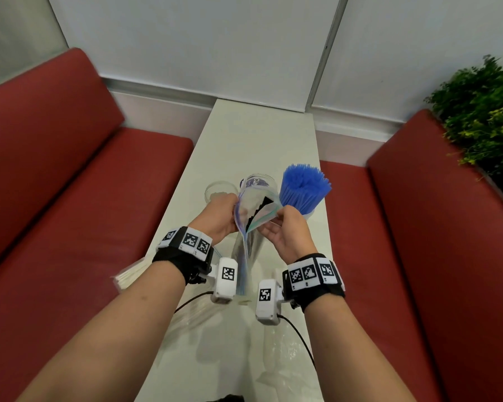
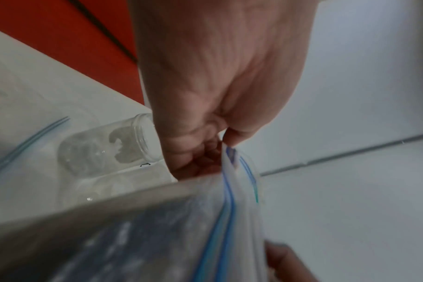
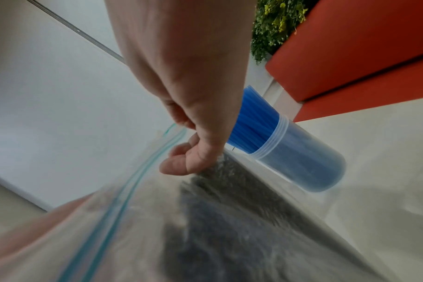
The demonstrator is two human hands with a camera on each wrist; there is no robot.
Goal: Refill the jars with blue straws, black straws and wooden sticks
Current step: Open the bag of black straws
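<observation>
Both hands hold a clear zip bag (image 1: 249,227) of black straws (image 1: 262,208) upright above the table (image 1: 253,134), its mouth pulled apart. My left hand (image 1: 222,216) pinches the bag's left lip (image 2: 229,158); my right hand (image 1: 288,227) pinches the right lip (image 3: 174,131). The black straws (image 3: 229,209) show through the plastic. Behind the bag stand two empty clear jars (image 1: 218,188) (image 1: 259,181). A jar full of blue straws (image 1: 302,188) stands just right of them, close to my right hand (image 3: 193,148). In the left wrist view one empty jar (image 2: 109,145) shows left of my left hand (image 2: 205,133).
A packet of pale wooden sticks (image 1: 131,272) lies at the table's left edge under my left forearm. Another empty zip bag (image 1: 282,369) lies on the near table. Red bench seats (image 1: 70,213) flank the narrow table; a green plant (image 1: 482,111) stands at right.
</observation>
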